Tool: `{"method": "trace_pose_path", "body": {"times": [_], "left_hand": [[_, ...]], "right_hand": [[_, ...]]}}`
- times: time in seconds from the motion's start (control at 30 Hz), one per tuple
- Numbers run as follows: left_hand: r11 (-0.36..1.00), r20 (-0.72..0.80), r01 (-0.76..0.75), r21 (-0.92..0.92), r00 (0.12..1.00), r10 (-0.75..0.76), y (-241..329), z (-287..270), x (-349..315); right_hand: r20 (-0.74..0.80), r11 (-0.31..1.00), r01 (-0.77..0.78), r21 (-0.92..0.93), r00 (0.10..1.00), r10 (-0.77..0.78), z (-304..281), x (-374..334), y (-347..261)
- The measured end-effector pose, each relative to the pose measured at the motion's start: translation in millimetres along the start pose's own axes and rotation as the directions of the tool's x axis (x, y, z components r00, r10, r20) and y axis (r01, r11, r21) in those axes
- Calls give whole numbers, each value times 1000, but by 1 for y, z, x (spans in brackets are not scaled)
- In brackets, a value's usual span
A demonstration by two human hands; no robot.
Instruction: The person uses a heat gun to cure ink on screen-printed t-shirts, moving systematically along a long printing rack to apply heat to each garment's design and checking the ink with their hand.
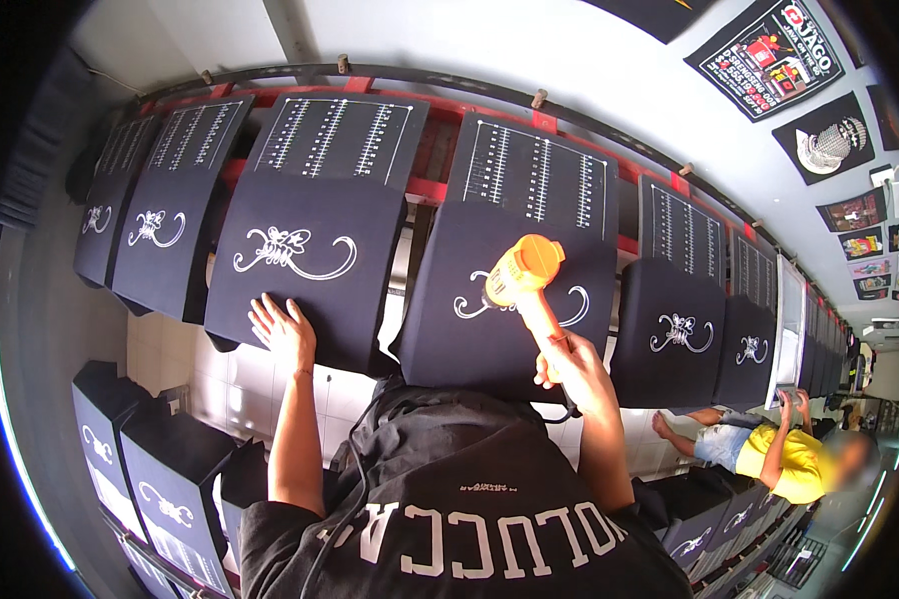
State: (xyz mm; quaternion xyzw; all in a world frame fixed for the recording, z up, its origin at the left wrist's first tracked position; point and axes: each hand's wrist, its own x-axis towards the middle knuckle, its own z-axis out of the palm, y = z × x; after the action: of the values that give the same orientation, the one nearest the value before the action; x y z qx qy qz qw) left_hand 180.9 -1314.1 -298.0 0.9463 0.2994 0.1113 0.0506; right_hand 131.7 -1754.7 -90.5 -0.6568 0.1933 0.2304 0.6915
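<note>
My right hand (579, 371) is wrapped round the handle of an orange heat gun (522, 272). The gun's nozzle is over the white printed design on a dark shirt (509, 349), which is stretched over a board marked with white scales. Whether the nozzle touches the cloth, I cannot tell. With its fingers spread, my left hand (286, 334) lies on the near part of another dark shirt (355, 311), just below that shirt's white curled print (295, 252). It holds nothing.
Boards with dark printed shirts (669, 329) continue along a red and black rail (425, 188) on both sides. A second row of shirts (175, 469) stands behind me. To the right, a person in a yellow top (794, 464) grips a white frame (789, 329). Posters (769, 60) hang beyond.
</note>
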Motion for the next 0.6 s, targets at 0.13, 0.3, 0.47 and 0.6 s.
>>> {"method": "trace_pose_path", "body": {"times": [0.13,0.3,0.47,0.6], "left_hand": [[999,-21,-20,38,1000,21,-11,19,16],[997,-33,28,72,999,-26,3,29,44],[997,-63,-51,59,997,55,25,32,45],[988,-71,-155,25,985,156,40,30,30]], "right_hand": [[-44,999,32,-36,998,-34,8,-3,1],[-102,997,46,-55,993,-52,9,4,3],[-87,999,41,-5,995,-41,11,13,-6],[-70,999,48,6,996,-47,15,19,-8]]}}
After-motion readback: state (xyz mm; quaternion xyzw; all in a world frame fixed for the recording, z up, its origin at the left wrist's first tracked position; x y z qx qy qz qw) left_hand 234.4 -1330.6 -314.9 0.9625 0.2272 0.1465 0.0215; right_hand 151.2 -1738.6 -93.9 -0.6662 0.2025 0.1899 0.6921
